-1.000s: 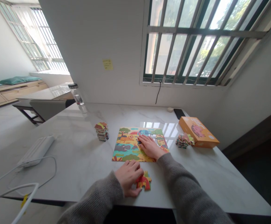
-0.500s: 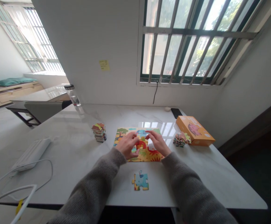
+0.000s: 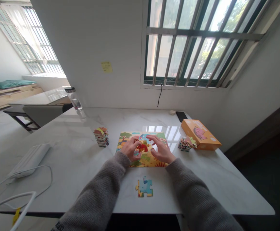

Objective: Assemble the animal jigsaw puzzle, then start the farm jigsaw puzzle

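Over one jigsaw (image 3: 152, 160), two hands (image 3: 130, 149) (image 3: 163, 152) curl.

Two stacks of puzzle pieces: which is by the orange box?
The right stack, close beside the orange box; the left stack stands across the puzzle, away from it.

A large barred window (image 3: 199, 32) glows brightly; below it spreads a white surface (image 3: 125, 120), and far left of that window stands a low wooden unit (image 3: 8, 95).

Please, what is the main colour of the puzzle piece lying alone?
The puzzle piece is mainly light blue, shown in the head view.
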`<state>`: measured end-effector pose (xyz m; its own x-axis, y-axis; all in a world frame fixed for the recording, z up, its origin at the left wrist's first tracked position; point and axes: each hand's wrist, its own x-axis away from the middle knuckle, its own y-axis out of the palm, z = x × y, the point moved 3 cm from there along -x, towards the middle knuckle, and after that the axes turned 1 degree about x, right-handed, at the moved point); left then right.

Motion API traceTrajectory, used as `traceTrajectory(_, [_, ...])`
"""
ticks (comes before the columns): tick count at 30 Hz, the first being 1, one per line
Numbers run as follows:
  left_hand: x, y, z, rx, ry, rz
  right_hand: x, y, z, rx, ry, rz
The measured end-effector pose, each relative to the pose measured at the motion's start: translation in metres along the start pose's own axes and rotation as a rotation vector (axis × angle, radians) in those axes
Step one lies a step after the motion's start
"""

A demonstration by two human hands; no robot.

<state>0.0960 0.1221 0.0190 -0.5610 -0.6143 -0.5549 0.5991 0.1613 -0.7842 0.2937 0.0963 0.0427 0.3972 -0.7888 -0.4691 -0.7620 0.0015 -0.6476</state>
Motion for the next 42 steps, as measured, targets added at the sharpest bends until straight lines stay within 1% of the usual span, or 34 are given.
traceTrajectory(2, [0.001,0.001,-0.001,0.008,-0.007,-0.008,0.002,0.000,-0.003,0.026,-0.046,-0.067])
traceTrajectory(4, [0.001,0.002,-0.002,0.010,-0.017,-0.019,0.004,0.001,-0.002,0.050,-0.074,-0.097])
traceTrajectory(7, [0.002,0.003,-0.002,0.025,-0.046,-0.048,0.007,0.002,0.005,0.086,-0.084,-0.118])
traceTrajectory(10, [0.003,0.004,-0.001,0.059,-0.044,-0.067,0.009,0.003,0.009,0.122,-0.087,-0.125])
traceTrajectory(16, [0.003,0.005,0.001,0.132,-0.032,-0.051,0.009,0.001,0.006,0.083,-0.090,-0.128])
traceTrajectory(19, [0.003,0.006,0.002,0.170,-0.018,-0.061,0.010,-0.005,0.010,0.108,-0.057,-0.119])
traceTrajectory(21, [0.003,0.009,0.002,0.157,-0.003,-0.094,0.013,-0.012,0.017,0.149,-0.022,-0.109])
traceTrajectory(26, [0.008,0.020,0.002,0.066,-0.036,-0.263,0.026,-0.031,0.036,0.207,0.030,-0.113])
traceTrajectory(30, [0.011,0.024,0.001,0.027,-0.044,-0.275,0.036,-0.040,0.043,0.241,0.079,-0.145])
traceTrajectory(34, [0.012,0.025,0.001,-0.009,-0.034,-0.289,0.040,-0.041,0.046,0.274,0.097,-0.174])
traceTrajectory(36, [0.009,0.024,0.005,-0.035,-0.033,-0.290,0.042,-0.038,0.048,0.293,0.102,-0.180])
traceTrajectory(39, [-0.003,0.024,0.018,-0.070,-0.016,-0.307,0.043,-0.034,0.051,0.322,0.113,-0.198])
traceTrajectory(42, [-0.020,0.027,0.035,-0.074,0.028,-0.376,0.044,-0.031,0.052,0.347,0.131,-0.214])
